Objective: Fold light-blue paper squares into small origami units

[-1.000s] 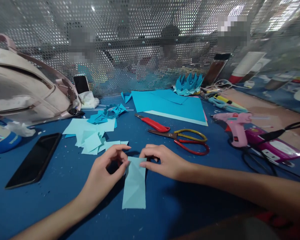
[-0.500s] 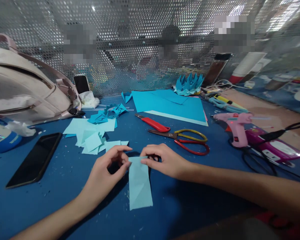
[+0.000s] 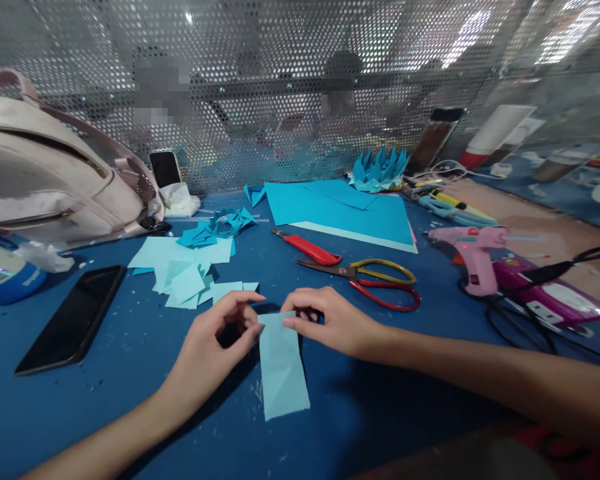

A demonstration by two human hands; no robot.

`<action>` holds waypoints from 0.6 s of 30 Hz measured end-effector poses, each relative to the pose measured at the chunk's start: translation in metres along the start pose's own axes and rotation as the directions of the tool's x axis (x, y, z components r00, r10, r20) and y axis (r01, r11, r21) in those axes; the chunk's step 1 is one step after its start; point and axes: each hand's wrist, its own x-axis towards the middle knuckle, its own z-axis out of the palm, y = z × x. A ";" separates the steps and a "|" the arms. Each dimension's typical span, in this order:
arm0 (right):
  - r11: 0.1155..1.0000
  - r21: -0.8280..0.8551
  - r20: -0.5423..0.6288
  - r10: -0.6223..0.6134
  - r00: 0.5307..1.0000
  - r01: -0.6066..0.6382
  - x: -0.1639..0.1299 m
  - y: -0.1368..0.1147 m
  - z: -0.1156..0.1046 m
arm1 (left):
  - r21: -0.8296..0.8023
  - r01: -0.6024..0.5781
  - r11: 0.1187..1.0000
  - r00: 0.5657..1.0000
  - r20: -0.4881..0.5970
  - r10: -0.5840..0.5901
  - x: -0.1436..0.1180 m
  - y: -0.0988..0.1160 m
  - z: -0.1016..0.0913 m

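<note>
A pale blue strip of paper [image 3: 283,373] with crease lines hangs between my hands over the blue tabletop, its lower end toward me. My left hand [image 3: 233,327] pinches its upper left corner between thumb and fingers. At the upper right corner, my right hand [image 3: 325,320] has its thumb on the front and the fingers curled behind. Just beyond my right hand lie scissors [image 3: 353,272] with one yellow and one red handle, and a red box cutter [image 3: 310,248]. Loose pale blue paper pieces [image 3: 187,283] lie in a pile past my left hand.
A phone [image 3: 73,320] and a pale backpack [image 3: 55,173] are at left. Blue sheets [image 3: 330,203] and a folded paper piece [image 3: 379,170] lie at the back by a perforated metal panel [image 3: 260,133]. A pink glue gun [image 3: 473,257] with dark cords stands at right.
The lower end of the paper strip has swung slightly to the right. Both hands keep the same hold on its top edge.
</note>
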 end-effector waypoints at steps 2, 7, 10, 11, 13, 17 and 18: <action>1.000 -0.008 -0.003 -0.006 1.000 0.006 0.000 0.000 0.000 | 0.003 -0.002 1.000 1.000 -0.001 0.002 0.000 0.000 0.000; 1.000 -0.003 -0.028 0.021 0.999 -0.021 0.000 0.001 0.000 | 0.012 -0.008 1.000 0.999 0.031 0.008 -0.001 0.001 0.001; 0.999 0.020 -0.028 0.035 0.999 -0.034 0.000 0.003 0.001 | 0.037 -0.019 0.999 0.998 0.059 0.017 -0.003 0.002 0.002; 0.999 0.026 -0.026 0.034 0.999 -0.033 0.000 0.003 0.001 | 0.047 -0.020 0.999 0.998 0.066 0.017 -0.003 0.003 0.003; 0.999 0.036 -0.026 0.029 0.999 -0.028 0.000 0.004 0.001 | 0.059 -0.021 0.998 0.997 0.076 0.016 -0.002 0.003 0.003; 0.999 0.041 -0.037 0.035 0.999 -0.033 -0.001 0.003 0.002 | 0.061 -0.016 0.998 0.996 0.091 0.010 -0.001 0.004 0.003; 0.998 0.043 -0.038 0.039 0.999 -0.037 -0.001 0.003 0.002 | 0.060 -0.016 0.998 0.996 0.093 0.010 -0.001 0.004 0.003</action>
